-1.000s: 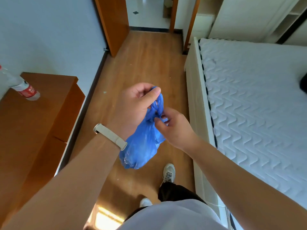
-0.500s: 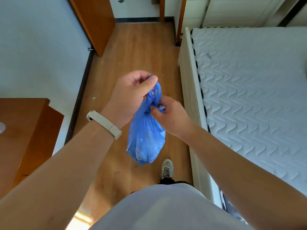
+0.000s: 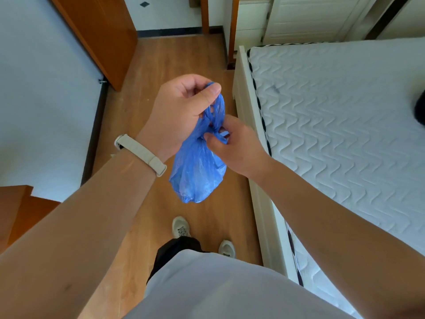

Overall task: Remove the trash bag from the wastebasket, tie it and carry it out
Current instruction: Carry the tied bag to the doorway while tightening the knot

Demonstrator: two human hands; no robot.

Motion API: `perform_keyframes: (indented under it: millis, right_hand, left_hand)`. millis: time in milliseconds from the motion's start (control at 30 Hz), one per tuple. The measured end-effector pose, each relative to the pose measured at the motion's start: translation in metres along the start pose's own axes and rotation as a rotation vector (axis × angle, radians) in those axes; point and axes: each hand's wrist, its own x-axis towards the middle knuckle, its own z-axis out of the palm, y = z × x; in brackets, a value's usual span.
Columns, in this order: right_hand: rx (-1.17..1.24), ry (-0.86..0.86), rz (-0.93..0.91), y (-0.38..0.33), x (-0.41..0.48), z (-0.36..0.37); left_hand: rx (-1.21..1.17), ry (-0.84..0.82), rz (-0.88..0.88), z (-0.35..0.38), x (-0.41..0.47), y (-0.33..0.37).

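Note:
A small blue trash bag [image 3: 196, 171] hangs in front of me over the wooden floor, its top twisted into a knot. My left hand [image 3: 177, 111] grips the bag's upper ends, thumb pressed on the plastic. My right hand [image 3: 232, 148] pinches the knot at the bag's neck from the right. No wastebasket is in view.
A bed with a white quilted mattress [image 3: 333, 116] fills the right side. A wooden desk [image 3: 13, 210] juts in at the lower left below a white wall. An open orange door [image 3: 103, 35] and doorway lie ahead. My shoes [image 3: 181, 227] stand on the floor [image 3: 161, 72].
The view has moved forward along the floor; the desk and bottle slid out to the left. Both hands kept hold of the bag, which swung slightly right and hangs straighter.

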Motion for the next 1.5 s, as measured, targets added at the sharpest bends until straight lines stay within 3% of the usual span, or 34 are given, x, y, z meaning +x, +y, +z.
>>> perform_keyframes:
  millis: [500,667,1033,1500]
  right_hand:
    - [-0.028,0.084,0.296,0.014,0.202,0.044]
    - [-0.031,0.162,0.288,0.011,0.279,0.059]
    - [-0.094,0.139,0.123,0.026,0.436,0.072]
    - [-0.063,-0.057,0.032,0.090,0.652,0.034]
  left_hand:
    - [-0.088,-0.161,-0.079,-0.076,0.222,-0.048]
    - [-0.051,-0.237,-0.021,-0.110,0.300,-0.045]
    - [0.024,-0.149,0.043,-0.162,0.433,-0.047]
    - [0.088,0.021,-0.026,-0.164,0.634,-0.063]
